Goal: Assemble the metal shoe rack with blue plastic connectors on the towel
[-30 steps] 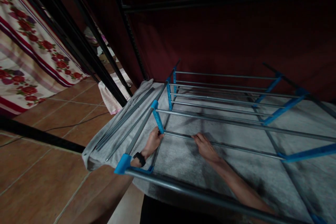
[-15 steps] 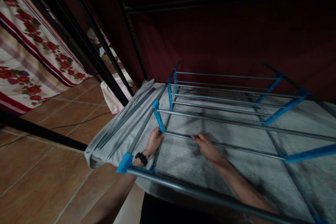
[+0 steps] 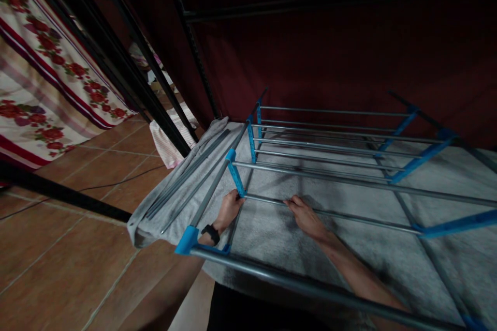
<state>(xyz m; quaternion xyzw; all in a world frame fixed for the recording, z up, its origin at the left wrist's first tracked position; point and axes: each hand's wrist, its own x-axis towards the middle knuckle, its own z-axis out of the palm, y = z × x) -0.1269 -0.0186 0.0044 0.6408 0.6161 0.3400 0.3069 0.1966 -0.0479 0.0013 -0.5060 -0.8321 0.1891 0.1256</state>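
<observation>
A rack of grey metal tubes (image 3: 349, 182) joined by blue plastic brackets (image 3: 236, 178) lies on its side over a grey blanket. My left hand (image 3: 229, 210), with a black band on its wrist, is closed at the lower end of one bracket, where a thin metal rod (image 3: 365, 221) meets it. Some of its fingers are hidden behind the bracket. My right hand (image 3: 305, 215) pinches the same rod farther right. The rod's far end meets another blue bracket (image 3: 456, 225). A thick tube (image 3: 272, 274) crosses in front of both forearms.
Several loose grey tubes (image 3: 186, 176) lie on the grey blanket (image 3: 267, 238) to the left. Black metal posts (image 3: 155, 80) stand beyond them. A dark red cloth (image 3: 330, 57) hangs behind, a floral curtain (image 3: 50, 77) at far left. A cable (image 3: 116, 183) crosses the tiled floor (image 3: 50, 248).
Both hands keep nearly the same place on the bracket and rod. The view has shifted very slightly; the rack looks unchanged.
</observation>
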